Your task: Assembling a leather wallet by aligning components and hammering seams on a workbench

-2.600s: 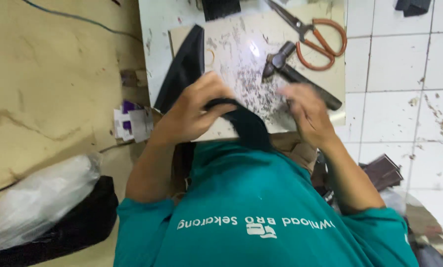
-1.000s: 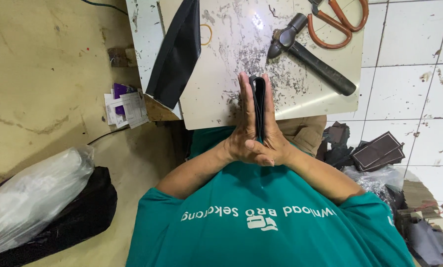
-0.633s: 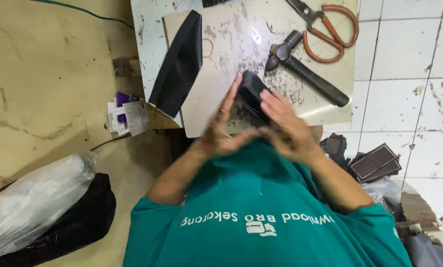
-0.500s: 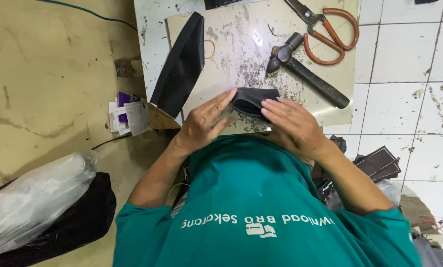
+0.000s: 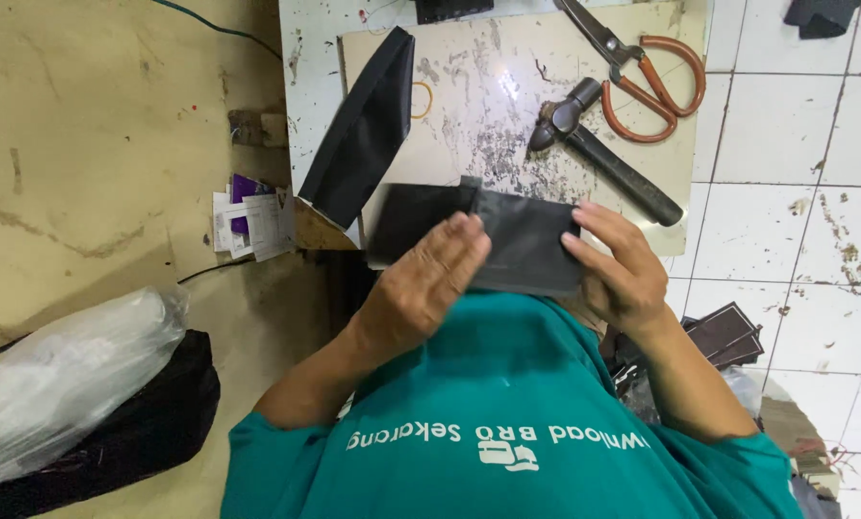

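Observation:
A flat black leather piece (image 5: 526, 242) lies spread across the near edge of the pale work board (image 5: 493, 106). My left hand (image 5: 425, 288) rests on its left half, fingers laid flat over it. At the piece's right edge my right hand (image 5: 618, 271) grips it with the fingertips. A second dark flap (image 5: 406, 219) of the same material shows left of my left hand's fingers. My teal shirt (image 5: 507, 423) fills the bottom of the view.
A long folded black strip (image 5: 363, 130) leans at the board's left edge. A hammer (image 5: 603, 154), orange-handled scissors (image 5: 647, 67) and a rubber band (image 5: 421, 99) lie on the board. Papers (image 5: 248, 216), a plastic bag (image 5: 65, 375) and dark leather pieces (image 5: 728, 332) are on the floor.
The black piece was pressed upright between both palms. It has since been opened out and laid flat, with my hands moved apart to its left and right sides.

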